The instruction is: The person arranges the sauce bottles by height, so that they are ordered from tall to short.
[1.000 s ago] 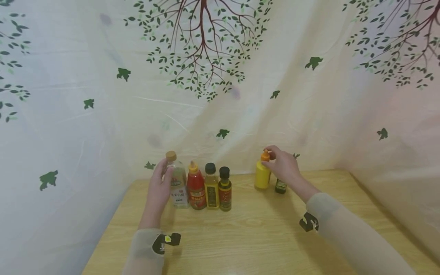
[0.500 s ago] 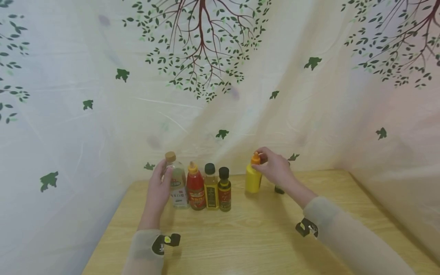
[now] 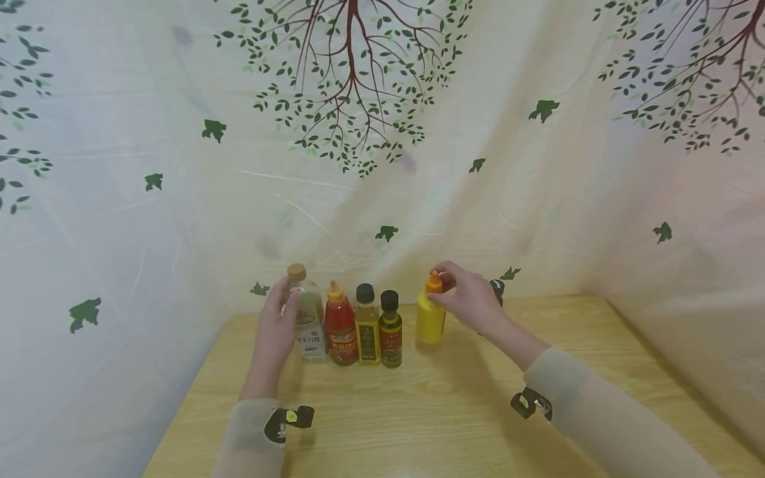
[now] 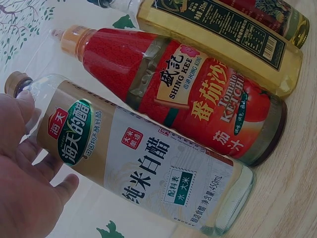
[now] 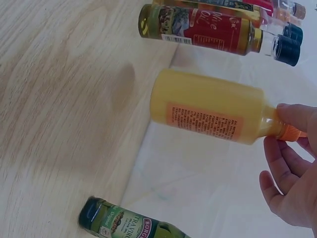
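Note:
My right hand (image 3: 469, 299) pinches a yellow squeeze bottle (image 5: 208, 106) at its neck, just under the orange cap (image 5: 290, 133). The bottle is upright in the head view, close over the table, with a shadow beside its base. At the left end of a row, my left hand (image 3: 277, 315) has its thumb and fingers around the upper part of a clear white rice vinegar bottle (image 4: 143, 158) with a brown cap. Beside that stand a red tomato ketchup bottle (image 4: 188, 94), a yellow oil bottle (image 3: 368, 332) and a small red-labelled olive oil bottle (image 3: 391, 335).
A dark green olive oil bottle (image 5: 129, 220) stands to the right, mostly hidden behind my right hand in the head view. The wooden table (image 3: 388, 425) meets a white curtain (image 3: 335, 219) printed with trees and leaves at its back edge.
My right hand has carried the yellow squeeze bottle leftward and slightly nearer, toward the row. The left hand has stayed at the vinegar bottle.

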